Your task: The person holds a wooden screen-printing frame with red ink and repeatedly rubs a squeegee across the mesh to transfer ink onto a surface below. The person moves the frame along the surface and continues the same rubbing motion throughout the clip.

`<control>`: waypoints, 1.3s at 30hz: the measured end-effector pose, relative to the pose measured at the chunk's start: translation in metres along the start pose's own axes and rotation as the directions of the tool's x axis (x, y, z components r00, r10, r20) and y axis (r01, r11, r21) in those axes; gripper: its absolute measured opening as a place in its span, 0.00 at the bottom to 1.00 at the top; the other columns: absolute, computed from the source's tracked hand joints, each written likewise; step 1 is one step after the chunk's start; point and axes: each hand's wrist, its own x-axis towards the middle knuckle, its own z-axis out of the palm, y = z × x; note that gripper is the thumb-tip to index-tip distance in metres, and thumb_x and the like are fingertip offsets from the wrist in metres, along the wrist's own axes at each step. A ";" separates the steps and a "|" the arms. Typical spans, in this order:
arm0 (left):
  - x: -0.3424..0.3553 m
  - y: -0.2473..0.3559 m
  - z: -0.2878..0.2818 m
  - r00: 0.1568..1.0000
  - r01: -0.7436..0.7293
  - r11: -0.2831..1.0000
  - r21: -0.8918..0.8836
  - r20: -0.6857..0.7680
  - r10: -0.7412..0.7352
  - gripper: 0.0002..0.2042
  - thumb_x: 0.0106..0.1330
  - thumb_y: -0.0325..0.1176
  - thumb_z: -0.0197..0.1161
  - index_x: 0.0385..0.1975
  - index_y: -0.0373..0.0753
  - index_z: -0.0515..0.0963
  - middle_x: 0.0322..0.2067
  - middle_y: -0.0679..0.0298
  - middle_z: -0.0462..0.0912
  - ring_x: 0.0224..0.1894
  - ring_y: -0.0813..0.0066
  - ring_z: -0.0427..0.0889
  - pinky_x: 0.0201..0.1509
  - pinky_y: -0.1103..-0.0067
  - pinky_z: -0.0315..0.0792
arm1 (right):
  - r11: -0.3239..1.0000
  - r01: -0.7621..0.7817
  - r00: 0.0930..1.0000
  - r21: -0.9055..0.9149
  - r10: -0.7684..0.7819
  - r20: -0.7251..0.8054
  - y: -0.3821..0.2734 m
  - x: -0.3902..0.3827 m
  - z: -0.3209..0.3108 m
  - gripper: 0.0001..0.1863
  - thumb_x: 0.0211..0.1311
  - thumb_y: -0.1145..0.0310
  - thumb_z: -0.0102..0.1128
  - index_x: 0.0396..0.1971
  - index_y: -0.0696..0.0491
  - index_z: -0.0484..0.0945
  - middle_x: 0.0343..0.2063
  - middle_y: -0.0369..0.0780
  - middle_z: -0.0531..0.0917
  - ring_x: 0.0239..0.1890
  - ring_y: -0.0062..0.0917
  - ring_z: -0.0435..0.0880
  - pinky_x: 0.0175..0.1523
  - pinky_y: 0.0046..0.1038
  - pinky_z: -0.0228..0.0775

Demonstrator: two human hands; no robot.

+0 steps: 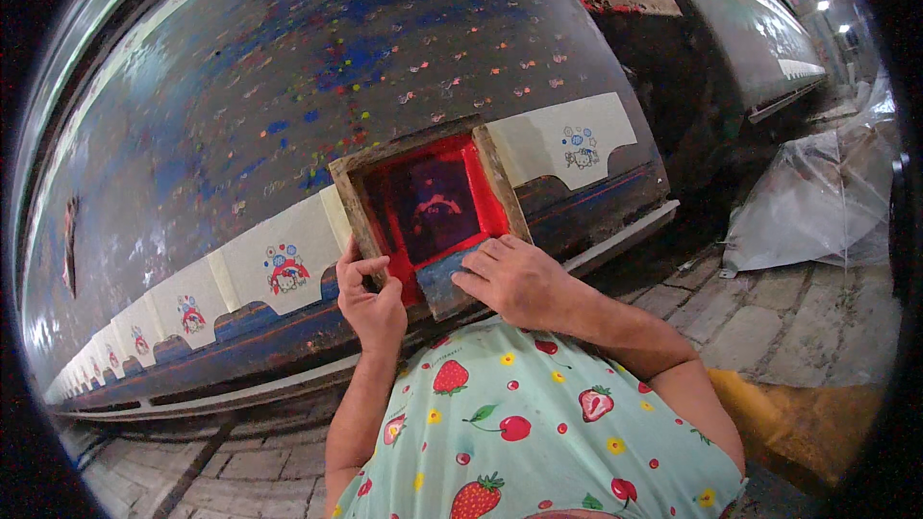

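Observation:
A wooden screen-printing frame [353, 214] lies tilted over the near edge of a long dark table. Red ink coats its inner edges, and a dark mesh [437, 197] with a pale motif shows within. My left hand [372, 306] is closed at the frame's near left side, fingers bent against the wood. At the near end, my right hand [519, 279] is closed over a flat blue-grey squeegee [442, 286]; its fingertips rest on the upper face. Partly tucked beside the frame are white cut pieces, one on the right [577, 139] with a blue and black print.
Along the table's near edge runs a row of white cut pieces [279, 264] with red and blue prints. Paint specks cover the table top [288, 86]. To the right are clear plastic sheeting [808, 197], another long table [735, 29] and a yellow object [779, 413] on the brick floor.

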 end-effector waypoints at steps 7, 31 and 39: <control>0.001 -0.001 0.001 0.998 -0.065 0.994 0.089 0.006 0.065 0.13 0.55 0.16 0.65 0.39 0.38 0.88 0.76 0.40 0.78 0.77 0.51 0.78 0.79 0.66 0.70 | 0.989 0.043 0.998 0.143 -0.050 0.045 0.033 0.015 -0.018 0.11 0.64 0.71 0.64 0.44 0.52 0.88 0.41 0.43 0.86 0.50 0.43 0.88 0.59 0.44 0.81; 0.001 0.004 0.009 0.993 -0.111 0.981 0.161 -0.015 0.114 0.19 0.54 0.13 0.62 0.44 0.39 0.88 0.74 0.41 0.79 0.74 0.46 0.78 0.80 0.61 0.67 | 0.997 -0.077 0.975 -0.032 0.069 -0.211 0.030 0.030 0.034 0.19 0.64 0.71 0.65 0.55 0.51 0.90 0.53 0.42 0.86 0.58 0.41 0.83 0.68 0.44 0.77; 0.001 0.003 0.008 0.995 -0.100 0.981 0.164 -0.009 0.103 0.20 0.54 0.12 0.63 0.44 0.40 0.88 0.74 0.44 0.81 0.76 0.45 0.78 0.81 0.61 0.67 | 0.994 -0.099 0.986 0.045 0.104 -0.128 -0.006 -0.009 0.038 0.21 0.66 0.69 0.65 0.59 0.51 0.90 0.56 0.41 0.85 0.62 0.41 0.82 0.70 0.46 0.75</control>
